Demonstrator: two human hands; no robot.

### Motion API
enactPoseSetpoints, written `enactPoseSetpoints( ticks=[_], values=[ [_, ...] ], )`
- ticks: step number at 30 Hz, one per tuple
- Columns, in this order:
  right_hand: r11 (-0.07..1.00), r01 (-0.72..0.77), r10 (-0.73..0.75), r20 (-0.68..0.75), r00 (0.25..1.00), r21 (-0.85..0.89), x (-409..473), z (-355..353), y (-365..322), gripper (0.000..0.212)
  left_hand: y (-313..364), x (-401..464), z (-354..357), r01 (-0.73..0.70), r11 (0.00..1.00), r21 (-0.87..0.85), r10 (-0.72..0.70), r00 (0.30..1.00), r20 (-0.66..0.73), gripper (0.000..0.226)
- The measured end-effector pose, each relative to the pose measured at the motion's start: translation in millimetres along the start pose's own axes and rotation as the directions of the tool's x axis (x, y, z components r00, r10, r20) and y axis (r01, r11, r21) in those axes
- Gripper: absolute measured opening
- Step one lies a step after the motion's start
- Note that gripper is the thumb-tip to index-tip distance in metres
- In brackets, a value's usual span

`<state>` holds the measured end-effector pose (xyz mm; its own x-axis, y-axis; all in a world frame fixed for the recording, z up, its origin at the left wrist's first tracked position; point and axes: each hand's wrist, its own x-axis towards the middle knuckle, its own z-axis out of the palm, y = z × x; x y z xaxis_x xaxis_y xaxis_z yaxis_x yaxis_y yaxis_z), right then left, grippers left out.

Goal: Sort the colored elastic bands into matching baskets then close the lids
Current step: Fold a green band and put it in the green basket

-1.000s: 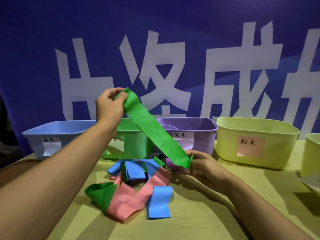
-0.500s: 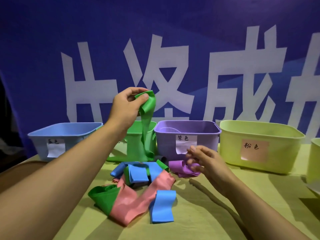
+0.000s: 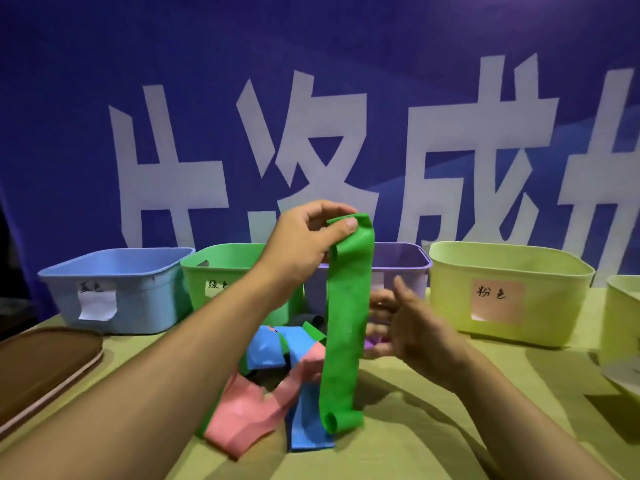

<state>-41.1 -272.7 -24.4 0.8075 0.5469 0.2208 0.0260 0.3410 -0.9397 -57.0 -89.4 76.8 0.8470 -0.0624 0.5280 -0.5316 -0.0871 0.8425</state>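
Note:
My left hand (image 3: 306, 237) pinches the top end of a long green band (image 3: 346, 323), which hangs straight down in front of the purple basket (image 3: 405, 258). My right hand (image 3: 405, 323) is blurred, fingers spread, just right of the hanging band and holding nothing. Below lies a pile of bands: a pink band (image 3: 249, 414), blue bands (image 3: 304, 424) and a bit of purple band (image 3: 372, 342). Along the back stand a blue basket (image 3: 138, 271), a green basket (image 3: 221, 261), the purple one and a yellow-green basket (image 3: 512, 282) with a pink label.
A brown lid (image 3: 38, 368) lies at the left table edge. Another yellow-green basket (image 3: 623, 306) is cut off at the right edge. A blue banner with large white characters fills the background. The table has a yellow-green cloth (image 3: 433, 445).
My right hand let go of the green band's lower end and lifted off the pile. My left hand carried the band rightward, so it now hangs free.

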Motion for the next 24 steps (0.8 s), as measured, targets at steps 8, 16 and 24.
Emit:
enactPoseSetpoints(
  ticks=[8,16,24],
  values=[
    [0.922,-0.135,0.183,0.101,0.978,-0.364,-5.2,-2.1,11.9,0.028,-21.1,1.2,-7.2,0.057,0.991,0.123,-0.047,0.995,-0.086,0.011],
    [0.724,0.297,-0.556,-0.271,0.786,-0.623,3.9,1.3,8.2,0.036,-21.1,-5.1,1.5,0.143,0.985,0.092,-0.131,0.982,-0.133,0.013],
    [0.745,0.384,-0.588,-0.265,0.764,-0.545,5.2,8.1,9.3,0.04,-23.1,-10.2,23.7,0.233,0.972,-0.015,-0.232,0.972,0.046,0.025]
  ],
)
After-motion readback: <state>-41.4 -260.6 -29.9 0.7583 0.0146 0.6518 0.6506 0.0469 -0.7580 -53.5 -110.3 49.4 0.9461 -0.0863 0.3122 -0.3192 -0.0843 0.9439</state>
